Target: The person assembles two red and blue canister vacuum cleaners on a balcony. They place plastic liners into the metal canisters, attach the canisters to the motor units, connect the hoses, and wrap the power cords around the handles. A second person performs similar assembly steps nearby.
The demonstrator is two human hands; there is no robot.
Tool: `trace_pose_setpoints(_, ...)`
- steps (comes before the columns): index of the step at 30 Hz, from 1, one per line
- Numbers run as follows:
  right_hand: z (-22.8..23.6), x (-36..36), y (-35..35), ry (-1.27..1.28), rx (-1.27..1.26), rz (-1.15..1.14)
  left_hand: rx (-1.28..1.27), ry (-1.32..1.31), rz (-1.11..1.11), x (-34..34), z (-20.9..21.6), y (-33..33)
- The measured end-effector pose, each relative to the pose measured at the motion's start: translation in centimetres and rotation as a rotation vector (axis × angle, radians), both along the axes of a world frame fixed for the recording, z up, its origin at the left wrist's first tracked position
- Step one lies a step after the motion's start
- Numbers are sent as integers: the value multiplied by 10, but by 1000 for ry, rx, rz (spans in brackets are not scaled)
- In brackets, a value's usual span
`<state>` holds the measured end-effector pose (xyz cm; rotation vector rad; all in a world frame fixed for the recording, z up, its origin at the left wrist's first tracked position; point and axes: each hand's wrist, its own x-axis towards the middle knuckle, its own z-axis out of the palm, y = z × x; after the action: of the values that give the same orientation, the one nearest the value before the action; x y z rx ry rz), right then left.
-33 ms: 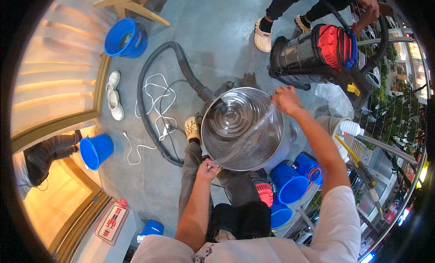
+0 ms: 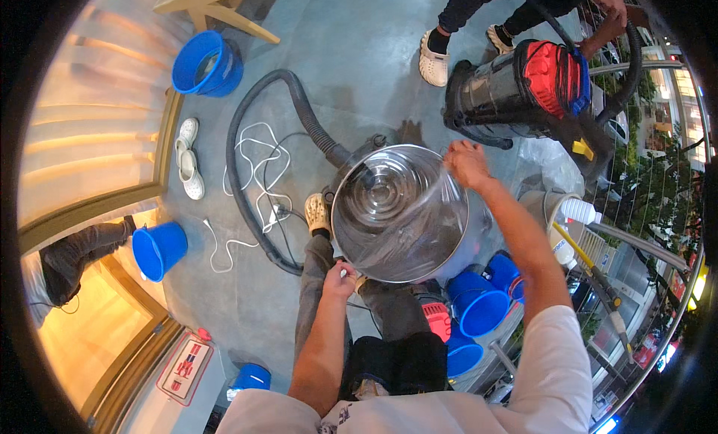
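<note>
A shiny steel drum [image 2: 389,191] stands on the floor between my legs, with a clear plastic film [image 2: 419,224] stretched across its open top. My left hand [image 2: 340,275] pinches the film at the drum's near rim. At the far right of the rim, my right hand [image 2: 465,164] is closed on the film and pulls it taut. A thick grey hose [image 2: 258,108] joins the drum at its far left side and loops over the floor.
Another person's feet [image 2: 434,56] and a black and red vacuum cleaner [image 2: 523,86] are at the upper right. Blue buckets stand at the upper left [image 2: 202,63], left [image 2: 158,251] and lower right [image 2: 479,307]. White cable [image 2: 254,179] and white clogs [image 2: 188,164] lie left.
</note>
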<state>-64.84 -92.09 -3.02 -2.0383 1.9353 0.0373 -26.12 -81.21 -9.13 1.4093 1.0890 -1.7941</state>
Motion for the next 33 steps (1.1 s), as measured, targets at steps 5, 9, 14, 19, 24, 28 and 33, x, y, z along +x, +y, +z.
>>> trace_pose_setpoints(5,-35,28,-14,-365,1,-444,-676,-703,-602,-21,40,-17)
trace_pose_setpoints(9,-47,30,-19,-459,-208,-459,-1279,-1300,-1602,-48,71,-33)
trace_pose_setpoints(14,-48,27,-20,-474,-148,-485,-1174,-1031,-2079,-85,71,-32)
trace_pose_setpoints(19,-43,30,-19,-430,-185,-470,-1040,-1030,-1799,-78,57,-29)
trace_pose_setpoints(24,-43,44,-27,-287,-173,-498,-1067,-1513,-1456,-45,48,-61)
trace_pose_setpoints(28,-48,59,-27,-171,-208,-486,-1014,-1580,-1467,-35,34,-97)
trace_pose_setpoints(33,-48,71,-34,-144,-218,-570,-1287,-1696,-1325,-21,27,-132)
